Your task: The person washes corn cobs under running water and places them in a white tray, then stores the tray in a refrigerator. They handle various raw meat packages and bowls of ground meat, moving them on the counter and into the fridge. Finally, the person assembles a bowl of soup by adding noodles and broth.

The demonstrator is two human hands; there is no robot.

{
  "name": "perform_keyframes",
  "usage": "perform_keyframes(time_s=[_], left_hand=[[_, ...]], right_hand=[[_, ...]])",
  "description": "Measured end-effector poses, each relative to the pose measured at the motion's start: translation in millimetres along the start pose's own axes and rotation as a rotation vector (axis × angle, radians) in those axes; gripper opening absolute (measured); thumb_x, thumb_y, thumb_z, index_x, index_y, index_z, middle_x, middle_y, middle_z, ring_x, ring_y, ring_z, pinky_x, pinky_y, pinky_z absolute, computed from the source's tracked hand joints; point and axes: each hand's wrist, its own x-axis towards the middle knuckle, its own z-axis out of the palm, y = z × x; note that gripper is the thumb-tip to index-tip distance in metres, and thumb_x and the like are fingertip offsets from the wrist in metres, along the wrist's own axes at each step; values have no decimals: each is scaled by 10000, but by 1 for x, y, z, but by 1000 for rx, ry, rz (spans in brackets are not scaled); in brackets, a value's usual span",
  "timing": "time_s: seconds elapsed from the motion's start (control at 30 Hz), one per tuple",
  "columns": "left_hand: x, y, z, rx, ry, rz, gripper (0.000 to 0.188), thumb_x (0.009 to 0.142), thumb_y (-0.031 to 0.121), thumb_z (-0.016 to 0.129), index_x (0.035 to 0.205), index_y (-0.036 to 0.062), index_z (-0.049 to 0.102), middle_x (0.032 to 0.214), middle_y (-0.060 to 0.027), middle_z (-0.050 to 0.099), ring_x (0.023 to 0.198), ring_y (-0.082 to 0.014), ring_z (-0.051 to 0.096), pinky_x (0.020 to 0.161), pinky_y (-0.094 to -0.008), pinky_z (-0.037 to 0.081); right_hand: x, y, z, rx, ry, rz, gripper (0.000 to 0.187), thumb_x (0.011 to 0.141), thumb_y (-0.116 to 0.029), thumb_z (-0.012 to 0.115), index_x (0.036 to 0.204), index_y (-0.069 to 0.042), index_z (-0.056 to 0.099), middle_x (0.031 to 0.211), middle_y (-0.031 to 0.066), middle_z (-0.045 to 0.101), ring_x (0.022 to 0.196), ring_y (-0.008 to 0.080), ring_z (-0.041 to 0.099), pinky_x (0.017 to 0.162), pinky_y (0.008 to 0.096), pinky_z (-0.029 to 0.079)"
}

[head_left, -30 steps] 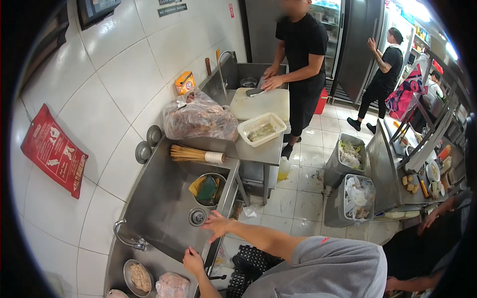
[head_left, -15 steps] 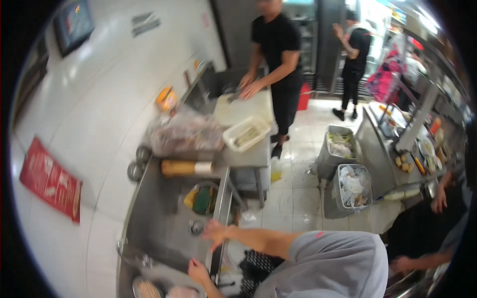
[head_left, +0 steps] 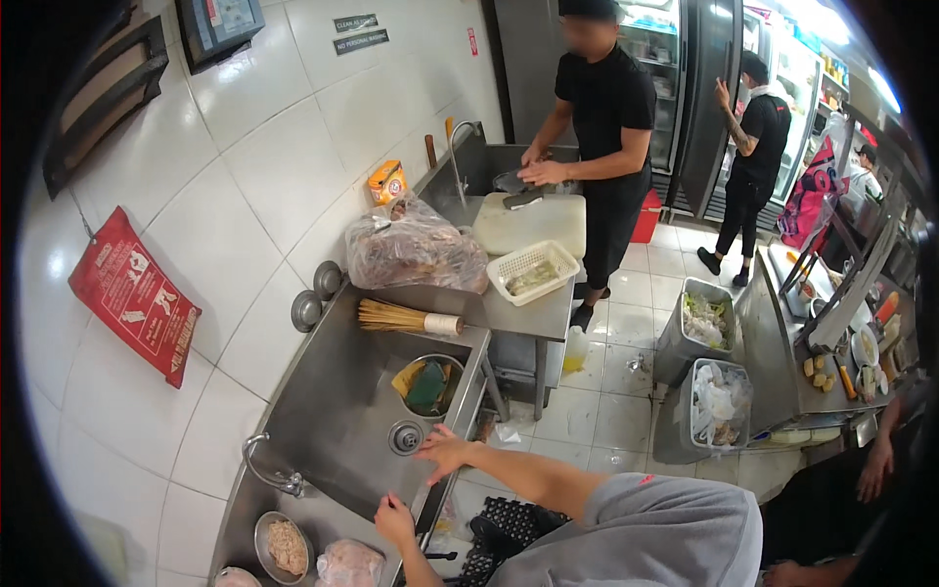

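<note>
Sink (head_left: 342, 411) is lying beside the right grip (head_left: 445, 454), which is hovering spread near the drain (head_left: 406, 437); left grip (head_left: 396, 519) is curling, hold unclear.

Bowl (head_left: 455, 382) in sink (head_left: 333, 421), bag (head_left: 416, 247) behind, basket (head_left: 544, 291) right of bag

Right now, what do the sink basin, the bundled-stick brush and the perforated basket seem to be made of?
Sink basin: probably stainless steel, dull finish, given its grey, softly reflective surface.
Bundled-stick brush: likely bamboo or wood, matte; thin tan sticks fan from a pale wrap.
Perforated basket: apparently moulded plastic, smooth, cream-coloured, with regular small holes.
</note>
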Motion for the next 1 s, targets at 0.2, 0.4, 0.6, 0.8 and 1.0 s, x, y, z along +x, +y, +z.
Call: perform_keyframes(time_s=[0.2, 0.4, 0.6, 0.8, 1.0], left_hand=[[5, 8, 5, -35, -21, -12, 252, 876, 282, 531, 868, 67, 663, 793, -163, 663, 742, -368, 626, 653, -466, 472], [1, 14, -5, -78, 6, -10, 230, 885, 286, 525, 965, 96, 627, 779, -117, 678, 731, -334, 642, 655, -445, 481], [4, 11, -3, -71, 4, -11, 233, 887, 290, 526, 996, 108, 621, 774, -102, 685, 755, -310, 658, 661, -423, 492], [3, 12, -2, -55, -10, -19, 232, 887, 295, 528, 980, 108, 630, 751, -92, 683, 739, -298, 659, 660, -418, 493], [8, 10, 3, -76, -14, -17, 232, 881, 304, 535, 970, 119, 644, 774, -105, 682, 742, -320, 652, 652, -434, 489]], right_hand=[[-2, 8, -7, 5, -2, 10, 868, 675, -671, 606, 1367, -181, 421, 1396, 68, 413, 1329, 280, 278, 1103, 535, 33], [-1, 6, -2, -23, 42, 5, 841, 667, -663, 614, 1337, -180, 459, 1356, 63, 461, 1292, 261, 331, 1101, 519, 46], [-2, 6, -5, -17, 34, 9, 844, 676, -672, 600, 1352, -194, 439, 1365, 65, 454, 1297, 263, 327, 1101, 523, 36], [-4, 6, -4, 8, 25, 0, 846, 683, -679, 588, 1356, -190, 435, 1373, 70, 444, 1304, 266, 319, 1099, 530, 38], [-4, 10, -5, 20, 50, -1, 842, 689, -668, 590, 1357, -179, 434, 1372, 72, 445, 1311, 275, 309, 1098, 534, 40]])
